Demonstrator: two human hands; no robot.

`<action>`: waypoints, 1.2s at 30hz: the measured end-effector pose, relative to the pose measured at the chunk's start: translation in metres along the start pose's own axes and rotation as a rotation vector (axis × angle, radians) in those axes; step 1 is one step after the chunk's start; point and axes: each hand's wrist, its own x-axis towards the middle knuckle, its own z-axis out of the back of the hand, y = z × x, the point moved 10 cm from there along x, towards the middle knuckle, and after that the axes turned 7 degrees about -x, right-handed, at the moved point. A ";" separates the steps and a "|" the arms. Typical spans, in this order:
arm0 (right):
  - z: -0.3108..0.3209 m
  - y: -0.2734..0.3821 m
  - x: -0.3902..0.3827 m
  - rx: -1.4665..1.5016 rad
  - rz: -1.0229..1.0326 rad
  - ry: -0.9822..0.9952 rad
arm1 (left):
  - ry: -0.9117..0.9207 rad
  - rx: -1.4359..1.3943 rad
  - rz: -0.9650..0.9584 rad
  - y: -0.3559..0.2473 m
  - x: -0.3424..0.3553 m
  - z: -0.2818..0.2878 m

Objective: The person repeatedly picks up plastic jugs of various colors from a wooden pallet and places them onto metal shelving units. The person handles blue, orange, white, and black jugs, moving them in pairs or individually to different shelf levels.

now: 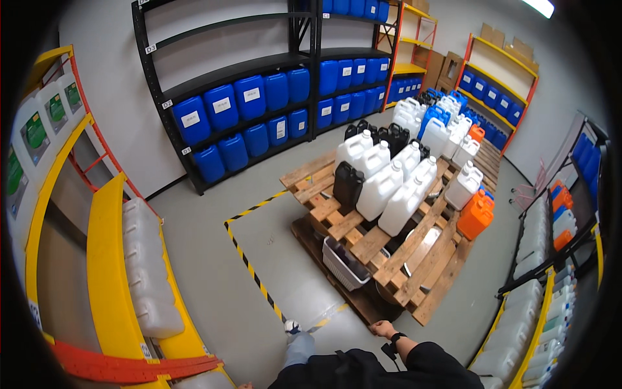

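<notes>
My right hand hangs low in front of me, its fingers loosely curled, with nothing seen in it. A black band circles that wrist. In the picture the hand lies near the bottom corner of a dark wooden base under the pallets; whether it touches is unclear. Only a sliver of my left hand shows at the lower edge, its fingers hidden. Ahead, wooden pallets carry white jugs, black jugs and an orange jug.
A light plastic basket sits beneath the pallet's left side. Yellow-black tape marks the floor. Black racks at the back hold blue canisters. Yellow shelving with translucent containers stands left; further shelves line the right.
</notes>
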 end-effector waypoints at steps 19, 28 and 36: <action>-0.025 0.287 0.140 0.205 -0.032 -0.110 | 0.052 0.132 -0.390 -0.423 0.363 0.101; 0.048 0.584 0.222 0.052 0.349 -0.617 | 0.026 0.252 -0.265 -0.507 0.461 0.233; 0.297 0.795 0.169 -0.091 0.323 -1.607 | 0.244 0.271 -0.769 -0.635 0.552 0.244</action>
